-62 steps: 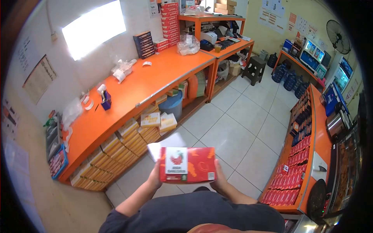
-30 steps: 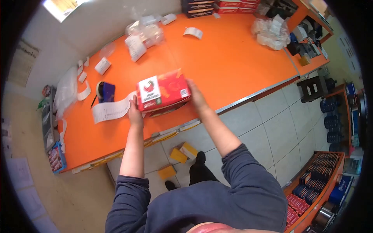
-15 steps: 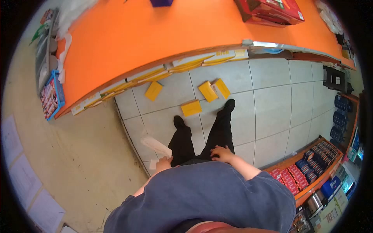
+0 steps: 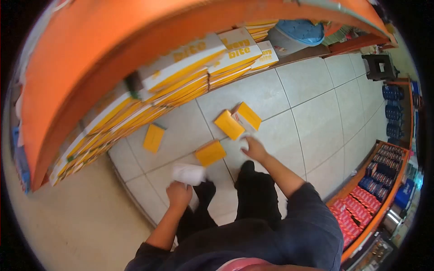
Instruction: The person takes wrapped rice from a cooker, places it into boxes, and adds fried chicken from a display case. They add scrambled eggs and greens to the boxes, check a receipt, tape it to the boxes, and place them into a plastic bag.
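My left hand [image 4: 179, 195] is closed on a white sheet of paper [image 4: 188, 174], which is blurred and sticks out ahead of it over my shoe. My right hand [image 4: 254, 148] reaches out over the floor with its fingers apart and nothing seen in it. Just beyond its fingertips lies a yellow box [image 4: 229, 125], with another yellow box [image 4: 249, 116] leaning close beside it. A third yellow box [image 4: 210, 153] rests between my two hands. Farther left on the tiles is a single yellow box [image 4: 154, 137].
Stacks of white and yellow cartons [image 4: 235, 50] fill the shelf under the orange counter [image 4: 90, 31]. A grey tub with a blue lid [image 4: 300, 34] stands beside them. Right of me is a low rack with red packs [image 4: 357, 207]. A dark stool [image 4: 379, 67] stands farther off.
I have bent forward, and the shelf under the counter shows more. My right hand has left my thigh and stretched toward the boxes. My left hand has moved forward with the paper.
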Demonstrator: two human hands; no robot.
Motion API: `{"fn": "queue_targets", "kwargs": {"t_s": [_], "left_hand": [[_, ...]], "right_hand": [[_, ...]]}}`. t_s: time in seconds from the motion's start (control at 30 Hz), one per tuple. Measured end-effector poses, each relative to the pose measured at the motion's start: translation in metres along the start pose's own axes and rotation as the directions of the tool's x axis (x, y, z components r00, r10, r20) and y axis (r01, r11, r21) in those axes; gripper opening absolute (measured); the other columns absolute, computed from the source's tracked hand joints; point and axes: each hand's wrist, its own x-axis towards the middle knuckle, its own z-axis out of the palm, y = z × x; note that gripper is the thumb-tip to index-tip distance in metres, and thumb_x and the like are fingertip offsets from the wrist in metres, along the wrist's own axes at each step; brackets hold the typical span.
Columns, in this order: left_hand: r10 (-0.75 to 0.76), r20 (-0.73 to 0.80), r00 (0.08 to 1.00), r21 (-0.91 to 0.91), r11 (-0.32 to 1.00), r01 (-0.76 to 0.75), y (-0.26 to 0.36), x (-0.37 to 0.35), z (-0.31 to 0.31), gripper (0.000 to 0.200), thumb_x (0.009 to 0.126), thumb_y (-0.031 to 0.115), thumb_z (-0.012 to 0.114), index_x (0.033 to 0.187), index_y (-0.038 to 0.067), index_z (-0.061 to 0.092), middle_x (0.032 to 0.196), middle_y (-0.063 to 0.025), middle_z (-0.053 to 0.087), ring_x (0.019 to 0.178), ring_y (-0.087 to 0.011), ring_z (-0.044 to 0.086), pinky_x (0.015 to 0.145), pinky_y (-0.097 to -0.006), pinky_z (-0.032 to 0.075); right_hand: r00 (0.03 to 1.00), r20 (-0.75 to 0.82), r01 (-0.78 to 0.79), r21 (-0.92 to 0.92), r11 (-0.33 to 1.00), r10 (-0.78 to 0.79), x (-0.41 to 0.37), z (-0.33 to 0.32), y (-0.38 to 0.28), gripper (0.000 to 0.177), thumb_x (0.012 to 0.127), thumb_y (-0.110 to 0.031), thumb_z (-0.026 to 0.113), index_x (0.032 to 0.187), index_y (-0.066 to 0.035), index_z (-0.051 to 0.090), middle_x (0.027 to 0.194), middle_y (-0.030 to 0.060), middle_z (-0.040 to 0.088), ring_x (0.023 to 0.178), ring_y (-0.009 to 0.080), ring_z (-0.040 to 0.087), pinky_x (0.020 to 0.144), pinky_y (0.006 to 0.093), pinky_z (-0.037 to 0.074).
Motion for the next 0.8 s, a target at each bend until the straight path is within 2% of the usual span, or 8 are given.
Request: {"fn": "queue_targets", "kwargs": {"t_s": [0.1,0.2,0.37,0.5,0.53,0.63,0.73,0.8], "left_hand": [[0.280,-0.502,0.819,0.137,0.960,-0.244,-0.012,0.142,0.163,0.037,0.076,0.037,0.057,0.100,0.009,0.059,0.100,-0.0149,0.058,0.098,-0.0344,0.053,0.087,-0.0452,0.038],[0.020,-0.129,0.991,-0.227,0.973,-0.049,-0.015,0.201,0.272,0.050,0.076,0.038,0.057,0.119,0.012,0.050,0.118,-0.0125,0.051,0.116,-0.0314,0.043,0.098,-0.0441,0.032],[0.113,-0.013,0.994,0.499,0.862,-0.091,-0.005,0.202,0.329,0.084,0.072,0.045,0.062,0.136,0.005,0.024,0.128,-0.0186,0.038,0.122,-0.0361,0.032,0.100,-0.0511,0.023],[0.076,0.032,0.997,0.469,0.879,-0.082,-0.010,0.211,0.319,0.114,0.058,0.049,0.073,0.139,0.002,0.008,0.129,-0.0236,0.033,0.123,-0.0379,0.029,0.102,-0.0494,0.021],[0.035,0.054,0.998,0.462,0.885,-0.057,0.003,0.205,0.296,0.117,0.056,0.049,0.074,0.139,0.002,0.007,0.128,-0.0227,0.034,0.122,-0.0378,0.031,0.102,-0.0490,0.022],[-0.196,0.104,0.975,0.455,0.881,0.129,0.019,0.198,0.255,0.120,0.053,0.051,0.075,0.140,0.003,0.006,0.126,-0.0204,0.038,0.118,-0.0372,0.036,0.102,-0.0463,0.023],[-0.313,0.168,0.935,0.201,0.939,0.279,0.035,0.201,0.213,0.125,0.053,0.046,0.078,0.139,0.000,0.000,0.130,-0.0212,0.035,0.118,-0.0358,0.039,0.103,-0.0452,0.021],[-0.042,0.200,0.979,-0.361,0.926,0.113,0.021,0.218,0.208,0.123,0.055,0.038,0.079,0.138,-0.003,-0.002,0.131,-0.0228,0.035,0.121,-0.0340,0.037,0.103,-0.0437,0.023]], "right_hand": [[0.929,-0.211,-0.359,-0.331,0.873,0.303,0.080,0.026,0.072,0.074,0.073,-0.019,0.063,0.136,-0.019,0.025,0.133,0.0177,0.035,0.116,0.0377,0.040,0.096,0.0449,0.036],[0.933,-0.297,-0.340,-0.552,0.762,0.201,0.108,0.077,0.137,0.082,0.073,-0.017,0.062,0.140,-0.028,0.016,0.137,0.0175,0.029,0.120,0.0387,0.036,0.097,0.0504,0.032],[0.799,-0.589,-0.199,-0.063,0.978,0.125,0.117,0.093,0.213,0.082,0.072,-0.010,0.057,0.141,-0.021,0.015,0.131,0.0194,0.035,0.114,0.0369,0.043,0.093,0.0472,0.038],[0.581,-0.644,0.396,0.758,0.518,0.499,0.087,0.010,0.186,0.077,0.073,-0.004,0.049,0.140,-0.013,0.012,0.121,0.0205,0.040,0.105,0.0290,0.050,0.084,0.0377,0.048],[0.550,-0.621,0.631,0.747,0.208,0.558,0.089,-0.019,0.171,0.077,0.073,-0.004,0.048,0.140,-0.013,0.011,0.119,0.0198,0.041,0.104,0.0265,0.051,0.083,0.0362,0.048],[0.485,-0.751,0.796,0.591,0.129,0.449,0.123,-0.087,0.131,0.072,0.081,-0.010,0.051,0.139,-0.014,0.010,0.115,0.0172,0.042,0.100,0.0231,0.050,0.078,0.0318,0.047],[0.529,-0.752,0.789,0.607,0.098,0.395,0.193,-0.122,0.098,0.069,0.085,-0.021,0.057,0.138,-0.011,0.014,0.116,0.0168,0.041,0.101,0.0212,0.046,0.074,0.0288,0.046],[0.573,-0.682,0.705,0.693,0.152,0.456,0.231,-0.124,0.078,0.065,0.083,-0.022,0.061,0.134,-0.007,0.025,0.116,0.0166,0.042,0.105,0.0215,0.044,0.078,0.0293,0.045]]}}
